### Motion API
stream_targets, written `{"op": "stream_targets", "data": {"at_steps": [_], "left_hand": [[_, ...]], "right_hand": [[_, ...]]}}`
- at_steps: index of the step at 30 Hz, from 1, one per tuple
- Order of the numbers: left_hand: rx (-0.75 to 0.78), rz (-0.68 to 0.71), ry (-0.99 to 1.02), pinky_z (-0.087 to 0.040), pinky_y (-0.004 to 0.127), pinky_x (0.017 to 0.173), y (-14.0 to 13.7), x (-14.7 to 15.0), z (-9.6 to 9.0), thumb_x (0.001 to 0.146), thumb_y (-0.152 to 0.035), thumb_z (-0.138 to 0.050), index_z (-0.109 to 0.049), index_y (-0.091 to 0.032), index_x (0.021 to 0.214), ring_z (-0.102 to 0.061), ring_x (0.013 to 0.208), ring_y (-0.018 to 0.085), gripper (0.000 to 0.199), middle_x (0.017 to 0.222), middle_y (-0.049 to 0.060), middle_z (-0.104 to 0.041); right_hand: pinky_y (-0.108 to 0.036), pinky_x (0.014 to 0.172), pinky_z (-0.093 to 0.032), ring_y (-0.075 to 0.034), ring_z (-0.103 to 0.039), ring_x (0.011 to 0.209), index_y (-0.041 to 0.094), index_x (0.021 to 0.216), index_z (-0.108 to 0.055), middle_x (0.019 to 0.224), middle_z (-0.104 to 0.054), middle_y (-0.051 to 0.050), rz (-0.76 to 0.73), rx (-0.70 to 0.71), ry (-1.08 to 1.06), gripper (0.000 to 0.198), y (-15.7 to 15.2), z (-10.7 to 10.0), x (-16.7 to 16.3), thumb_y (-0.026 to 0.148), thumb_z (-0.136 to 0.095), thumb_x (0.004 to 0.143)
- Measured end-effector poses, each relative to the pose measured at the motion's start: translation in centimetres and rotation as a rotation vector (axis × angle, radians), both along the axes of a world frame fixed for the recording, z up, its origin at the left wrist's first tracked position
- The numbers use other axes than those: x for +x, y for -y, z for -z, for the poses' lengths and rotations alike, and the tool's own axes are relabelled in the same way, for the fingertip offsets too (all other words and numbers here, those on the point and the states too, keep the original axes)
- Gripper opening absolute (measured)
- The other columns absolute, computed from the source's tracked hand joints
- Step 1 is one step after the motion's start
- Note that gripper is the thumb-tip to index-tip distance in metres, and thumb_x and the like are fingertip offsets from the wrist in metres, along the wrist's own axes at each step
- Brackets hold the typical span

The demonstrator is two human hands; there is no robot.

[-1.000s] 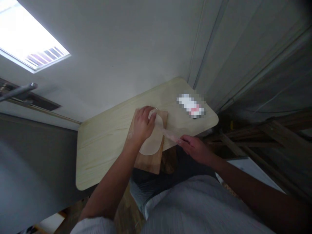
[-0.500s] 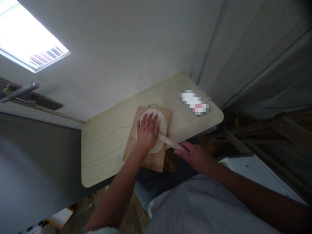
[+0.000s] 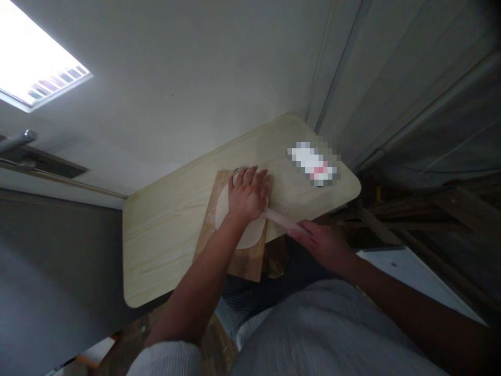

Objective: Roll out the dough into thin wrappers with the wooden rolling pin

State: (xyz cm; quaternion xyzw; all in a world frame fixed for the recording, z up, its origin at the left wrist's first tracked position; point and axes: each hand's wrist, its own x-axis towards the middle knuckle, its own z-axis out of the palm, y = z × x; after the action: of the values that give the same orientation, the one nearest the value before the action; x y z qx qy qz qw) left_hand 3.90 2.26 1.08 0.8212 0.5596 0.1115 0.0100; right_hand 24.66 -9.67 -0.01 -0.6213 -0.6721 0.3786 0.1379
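A pale, flat round of dough (image 3: 252, 235) lies on a wooden cutting board (image 3: 246, 266). My left hand (image 3: 247, 196) is over the dough's upper right part, fingers extended and slightly apart, covering some of it. Fingers of my right hand (image 3: 321, 243) are wrapped round the near end of a light wooden rolling pin (image 3: 284, 220). The pin slants up and left to the dough's right edge. Its far end meets my left hand, which hides whether it reaches beneath the palm.
The board rests on a pale wood-grain table (image 3: 164, 235) with rounded corners and overhangs its front edge. A pixelated flat object (image 3: 313, 163) lies at the table's right. A white wall or door with a metal handle (image 3: 23, 143) stands behind. A white-topped surface (image 3: 415, 277) is at right.
My left hand has slid right and slightly up across the dough. The rolling pin and my right hand have shifted right. The camera view has turned slightly.
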Motion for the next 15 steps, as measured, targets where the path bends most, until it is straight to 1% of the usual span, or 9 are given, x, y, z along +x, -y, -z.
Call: {"op": "stream_targets", "data": {"at_steps": [4, 7, 11, 15], "left_hand": [[-0.009, 0.000, 0.001, -0.027, 0.053, 0.118, -1.6, 1.3, 0.0, 0.104, -0.047, -0.031, -0.050, -0.033, 0.144, -0.038, 0.144, 0.029, 0.047, 0.155, 0.003, -0.048], [-0.007, -0.014, 0.009, -0.026, 0.054, 0.118, -1.9, 1.7, 0.1, 0.104, -0.046, -0.032, -0.051, -0.032, 0.144, -0.038, 0.144, 0.029, 0.046, 0.155, 0.004, -0.048], [-0.002, -0.041, 0.017, -0.027, 0.053, 0.118, -0.9, 1.1, -0.1, 0.104, -0.048, -0.031, -0.053, -0.031, 0.142, -0.040, 0.143, 0.028, 0.047, 0.154, 0.004, -0.049], [-0.010, -0.064, -0.003, -0.030, 0.052, 0.118, 1.0, 0.1, -0.2, 0.104, -0.049, -0.029, -0.051, -0.029, 0.143, -0.038, 0.145, 0.028, 0.049, 0.156, 0.004, -0.048]], "right_hand": [[-0.029, 0.061, -0.036, -0.019, -0.061, 0.066, 0.022, 0.081, -0.061, 0.069, -0.065, -0.003, 0.034, -0.008, -0.042, 0.049, -0.9, 0.0, 0.8, 0.062, -0.040, 0.098], [-0.029, 0.060, -0.036, -0.019, -0.060, 0.064, 0.021, 0.080, -0.061, 0.068, -0.064, -0.003, 0.036, -0.002, -0.068, 0.051, -1.2, 0.0, 1.0, 0.063, -0.038, 0.098], [-0.028, 0.061, -0.037, -0.019, -0.062, 0.066, 0.021, 0.084, -0.062, 0.071, -0.067, -0.004, 0.009, 0.033, -0.031, 0.047, -0.8, 0.1, 0.7, 0.061, -0.040, 0.098], [-0.028, 0.060, -0.036, -0.021, -0.065, 0.070, 0.021, 0.089, -0.063, 0.076, -0.069, -0.005, -0.010, 0.118, 0.073, 0.041, 0.1, 0.1, 0.1, 0.057, -0.046, 0.097]]}}
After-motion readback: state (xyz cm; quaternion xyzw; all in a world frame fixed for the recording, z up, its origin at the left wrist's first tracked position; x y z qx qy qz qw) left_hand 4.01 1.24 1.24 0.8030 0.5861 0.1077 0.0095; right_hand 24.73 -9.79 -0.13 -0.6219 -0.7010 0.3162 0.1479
